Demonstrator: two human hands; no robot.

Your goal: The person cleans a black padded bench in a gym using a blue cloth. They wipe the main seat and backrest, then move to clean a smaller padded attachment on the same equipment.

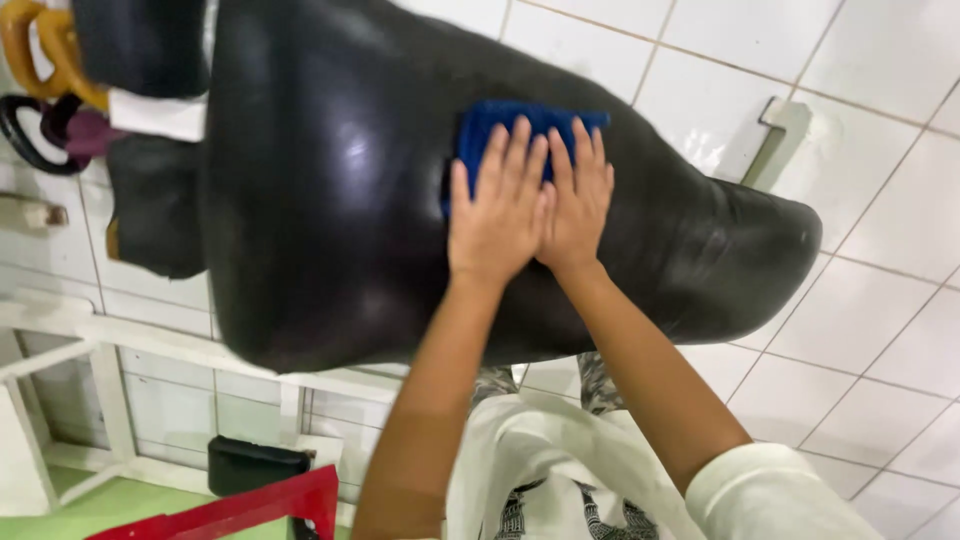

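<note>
I press my left hand (497, 215) and right hand (577, 205), fingers flat and spread, gripping nothing, on the folded blue cloth (500, 125) atop the glossy black padded seat (340, 170); wiping underway.

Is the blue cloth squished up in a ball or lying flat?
Flat. The blue cloth lies spread against the black seat, with the left hand and right hand pressed flat on it.

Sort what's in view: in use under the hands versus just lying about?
In use:
left hand
right hand
blue cloth, pressed under both hands
black padded seat, under the cloth

Lying about:
red frame by the floor
small black box
yellow handles, top left
white tiled floor
</note>
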